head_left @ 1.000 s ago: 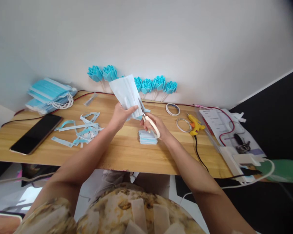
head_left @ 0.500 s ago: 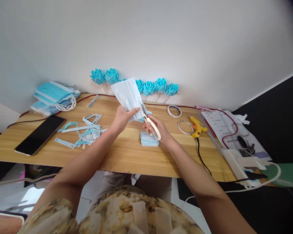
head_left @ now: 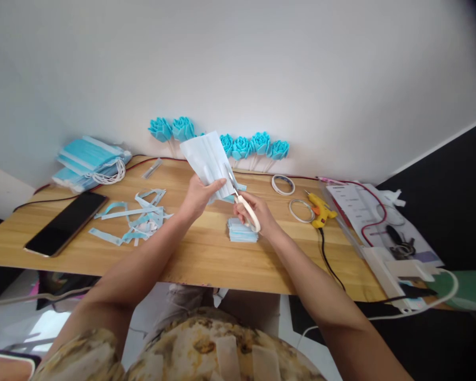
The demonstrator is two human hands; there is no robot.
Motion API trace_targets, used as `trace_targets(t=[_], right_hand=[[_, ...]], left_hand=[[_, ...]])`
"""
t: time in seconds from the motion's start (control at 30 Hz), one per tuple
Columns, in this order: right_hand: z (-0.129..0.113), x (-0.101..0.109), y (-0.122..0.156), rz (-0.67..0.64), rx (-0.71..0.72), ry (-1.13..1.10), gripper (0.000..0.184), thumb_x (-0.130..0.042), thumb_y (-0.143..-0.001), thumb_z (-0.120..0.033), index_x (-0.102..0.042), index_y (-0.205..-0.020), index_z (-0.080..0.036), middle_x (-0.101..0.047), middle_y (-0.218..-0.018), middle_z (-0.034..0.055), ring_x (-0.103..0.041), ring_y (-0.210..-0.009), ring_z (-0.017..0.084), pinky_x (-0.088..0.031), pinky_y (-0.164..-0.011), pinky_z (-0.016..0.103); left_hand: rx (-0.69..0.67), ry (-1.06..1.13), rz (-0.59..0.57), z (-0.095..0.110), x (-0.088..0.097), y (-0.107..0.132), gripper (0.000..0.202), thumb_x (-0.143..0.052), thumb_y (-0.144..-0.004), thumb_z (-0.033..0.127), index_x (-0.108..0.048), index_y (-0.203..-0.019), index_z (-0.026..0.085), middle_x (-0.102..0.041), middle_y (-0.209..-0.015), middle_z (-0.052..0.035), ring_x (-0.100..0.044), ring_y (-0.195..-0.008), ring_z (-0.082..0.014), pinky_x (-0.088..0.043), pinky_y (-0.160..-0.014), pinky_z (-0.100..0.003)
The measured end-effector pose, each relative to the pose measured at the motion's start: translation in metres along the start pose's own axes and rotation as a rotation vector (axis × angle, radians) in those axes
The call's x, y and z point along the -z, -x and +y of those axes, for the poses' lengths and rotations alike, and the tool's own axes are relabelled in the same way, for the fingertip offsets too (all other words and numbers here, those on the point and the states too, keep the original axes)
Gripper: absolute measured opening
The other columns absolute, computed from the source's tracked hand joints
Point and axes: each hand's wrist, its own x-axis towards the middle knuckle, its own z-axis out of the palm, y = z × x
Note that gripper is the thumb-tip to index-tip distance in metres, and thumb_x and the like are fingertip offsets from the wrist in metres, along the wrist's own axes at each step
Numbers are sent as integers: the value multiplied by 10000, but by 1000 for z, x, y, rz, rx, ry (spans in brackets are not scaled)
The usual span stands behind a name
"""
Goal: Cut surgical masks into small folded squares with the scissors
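Observation:
My left hand (head_left: 200, 196) pinches a pleated sheet of face mask material (head_left: 208, 159), white side up, raised over the table. In my right hand (head_left: 256, 209) are scissors (head_left: 246, 209) with cream handles, their blades at the sheet's right edge. A strip of blue material shows beside the blades. Under my right hand lies a small stack of cut light-blue pieces (head_left: 241, 232). Left of my left hand is a loose heap of trimmed strips (head_left: 143, 217). Behind the sheet, blue flowers on sticks (head_left: 243, 148) lean by the wall, some partly hidden.
Face masks (head_left: 89, 159) are piled at the back left, near a black phone (head_left: 65, 225). To the right are tape rolls (head_left: 283, 184), a yellow glue gun (head_left: 321, 209) with a black cord, papers (head_left: 357, 201) and a power strip (head_left: 384, 272). Cables run along the back.
The whole view has shifted slightly, so the table sits a little lower. Both hands keep almost the same position, with the scissors still at the sheet's right edge.

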Motion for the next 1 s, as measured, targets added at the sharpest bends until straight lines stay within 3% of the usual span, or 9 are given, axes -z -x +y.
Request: trace_targets(t=[0.27, 0.43, 0.6, 0.83, 1.0], right_hand=[[-1, -2, 0, 42, -37, 6, 355, -726, -787, -467, -611, -980, -192, -545, -643, -67, -445, -452, 53, -356, -418, 219], [-2, -2, 0, 4, -39, 23, 402, -748, -755, -472, -615, -1028, -208, -542, -642, -70, -445, -485, 69, -364, -449, 229], [-3, 0, 0, -30, -7, 67, 364, -697, -825, -555, -552, -876, -224, -520, -674, -45, -452, -542, 86, -356, -489, 233], [-6, -1, 1, -8, 7, 93, 370, -724, -816, -543, -535, -844, -225, -537, -715, -29, -472, -586, 102, -379, -539, 246], [-7, -3, 0, -4, -44, 82, 392, -764, -775, -510, -581, -960, -217, -574, -725, -37, -488, -566, 93, -399, -512, 242]], left_hand=[[-2, 0, -12, 2, 0, 0, 520, -903, -616, 460, -699, -967, 135, -762, -987, -97, -719, -862, -240, -581, -761, -333], [-38, -13, 70, 5, 1, -3, 583, -910, -568, 467, -660, -991, 154, -750, -927, -70, -711, -845, -236, -565, -723, -313], [-24, -29, 80, 7, -2, -1, 548, -916, -536, 413, -663, -948, 153, -749, -894, -55, -700, -815, -218, -564, -708, -303], [-32, -42, 107, 6, -4, 3, 552, -916, -546, 406, -657, -963, 153, -751, -918, -60, -702, -843, -223, -565, -729, -305], [-68, -55, 122, 4, 0, -4, 585, -884, -576, 458, -636, -1015, 161, -744, -1000, -82, -709, -931, -262, -565, -775, -334]])
